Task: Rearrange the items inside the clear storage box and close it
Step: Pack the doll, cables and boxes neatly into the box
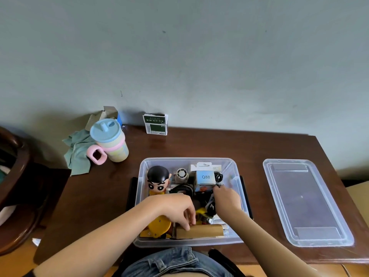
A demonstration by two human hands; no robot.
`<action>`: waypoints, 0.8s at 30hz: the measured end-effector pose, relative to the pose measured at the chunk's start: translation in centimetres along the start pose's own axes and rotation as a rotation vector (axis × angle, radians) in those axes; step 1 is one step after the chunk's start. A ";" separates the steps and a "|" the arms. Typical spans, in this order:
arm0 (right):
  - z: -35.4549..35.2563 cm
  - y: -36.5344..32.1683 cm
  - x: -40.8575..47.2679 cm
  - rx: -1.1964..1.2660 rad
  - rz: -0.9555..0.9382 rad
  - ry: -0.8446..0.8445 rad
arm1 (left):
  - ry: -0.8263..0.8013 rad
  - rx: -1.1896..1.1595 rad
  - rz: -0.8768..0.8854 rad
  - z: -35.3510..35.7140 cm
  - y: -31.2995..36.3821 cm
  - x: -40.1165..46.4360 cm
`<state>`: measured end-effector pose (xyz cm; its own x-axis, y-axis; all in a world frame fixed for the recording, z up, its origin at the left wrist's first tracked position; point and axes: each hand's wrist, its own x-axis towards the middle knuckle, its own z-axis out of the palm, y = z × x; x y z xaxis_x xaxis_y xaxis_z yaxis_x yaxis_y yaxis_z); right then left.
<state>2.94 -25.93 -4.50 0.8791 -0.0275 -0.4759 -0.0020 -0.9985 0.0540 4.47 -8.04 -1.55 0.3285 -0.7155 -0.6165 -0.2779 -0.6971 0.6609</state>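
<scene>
Left hand [179,208] on brown box [199,231] | right hand [226,197] maybe touching cable [218,177]

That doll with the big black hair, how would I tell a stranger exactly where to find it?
Start at the clear storage box in the middle of the brown table. Look in its far left corner: the doll lies there, just beyond the left hand. It is the only figure in the box, with thick eyebrows, round eyes and a yellow body.

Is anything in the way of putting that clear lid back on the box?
Yes: both hands, the left hand and right hand, reach into the clear storage box. The clear plastic lid lies apart on the brown wooden table, to the box's right.
</scene>
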 end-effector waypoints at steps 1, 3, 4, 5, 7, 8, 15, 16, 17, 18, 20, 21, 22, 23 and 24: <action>-0.1 -0.2 0.4 -0.055 -0.005 -0.017 | 0.002 -0.001 0.000 -0.1 0.0 -0.1; -0.3 -0.3 1.0 -0.163 -0.025 -0.056 | 0.017 -0.019 0.000 0.0 -0.1 -0.2; -0.5 -0.3 1.3 -0.197 -0.037 -0.084 | 0.028 -0.028 -0.001 0.1 -0.2 -0.2; -0.7 -0.4 1.3 -0.215 -0.046 -0.122 | 0.041 -0.034 -0.003 0.2 -0.3 -0.2; -1.0 -0.3 1.1 -0.266 -0.072 -0.176 | 0.062 -0.044 -0.008 0.4 -0.5 0.0; -1.1 -0.2 0.9 -0.286 -0.068 -0.190 | 0.068 -0.047 -0.009 0.4 -0.5 0.0; -1.3 1.2 0.5 0.033 0.065 -0.093 | 0.083 -0.068 0.000 0.6 -0.8 -0.2; -1.5 1.2 0.6 0.132 0.111 -0.013 | 0.085 -0.067 0.002 0.7 -0.8 -0.2; -1.6 1.2 0.9 0.193 0.149 0.043 | 0.086 -0.066 0.003 0.7 -0.8 -0.2; -1.7 1.0 1.2 0.222 0.157 0.067 | 0.088 -0.066 0.003 0.7 -0.8 -0.3; -1.8 0.3 1.7 0.245 0.169 0.074 | 0.094 -0.065 -0.002 0.8 -0.8 -0.4; -1.9 0.0 2.0 0.246 0.182 0.067 | 0.102 -0.065 -0.004 0.9 -0.8 -0.4; -1.9 -0.2 2.2 0.252 0.189 0.065 | 0.114 -0.066 -0.005 1.0 -0.9 -0.5; -1.9 -0.2 2.4 0.254 0.196 0.060 | 0.126 -0.068 -0.006 1.1 -0.9 -0.5; -1.9 -0.2 2.5 0.262 0.198 0.057 | 0.139 -0.068 -0.007 1.2 -1.0 -0.6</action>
<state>6.04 -25.72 -4.06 0.8747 -0.2270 -0.4282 -0.2916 -0.9522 -0.0909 3.48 -6.94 -2.37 0.4531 -0.6941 -0.5594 -0.2153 -0.6941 0.6869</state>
